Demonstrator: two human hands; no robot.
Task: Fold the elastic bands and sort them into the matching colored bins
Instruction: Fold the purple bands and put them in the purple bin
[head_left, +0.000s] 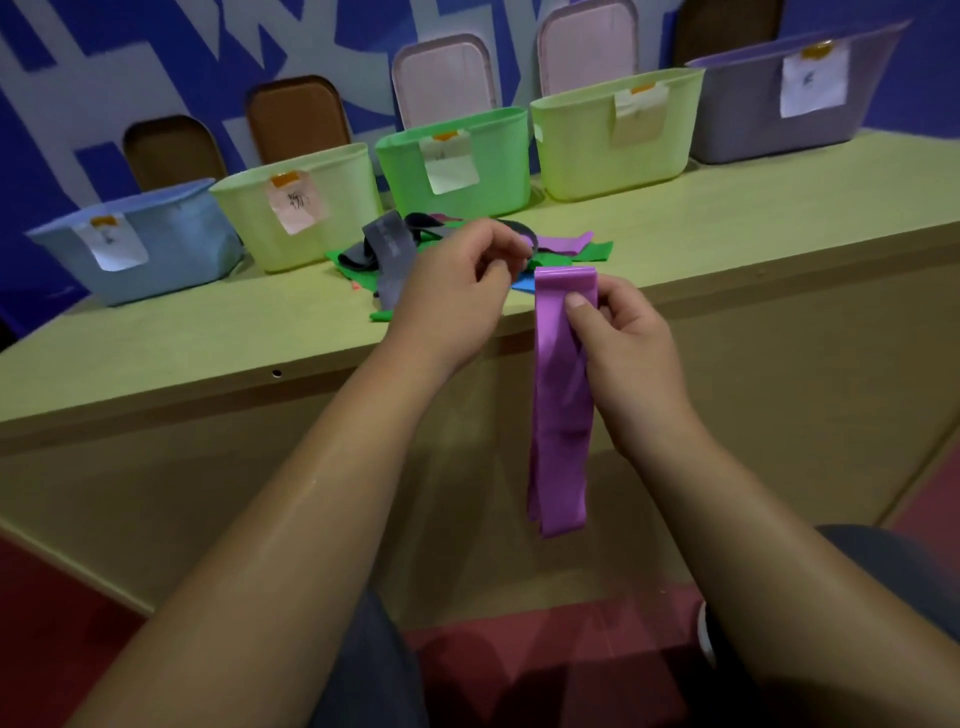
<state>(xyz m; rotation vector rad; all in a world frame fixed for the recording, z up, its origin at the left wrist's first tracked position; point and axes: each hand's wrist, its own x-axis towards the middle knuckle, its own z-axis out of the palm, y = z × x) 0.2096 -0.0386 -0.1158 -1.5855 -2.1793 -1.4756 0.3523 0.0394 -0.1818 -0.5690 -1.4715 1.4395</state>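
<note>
Nearest, the right hand (621, 343) pinches the folded top of a purple band (561, 405) between thumb and fingers (605, 312); the band hangs straight down, long axis vertical, before the worktop (727, 244) edge. Beside it, the left hand (452, 296) is loosely curled, holding nothing clearly. Beyond lie mixed bands (395, 249), then a row of bins (452, 166).

Staged sorting station, likely a lab or activity room: labelled plastic bins (449, 166) lined on a plain wooden counter (727, 234) against a blue-and-white patterned wall (104, 67).
</note>
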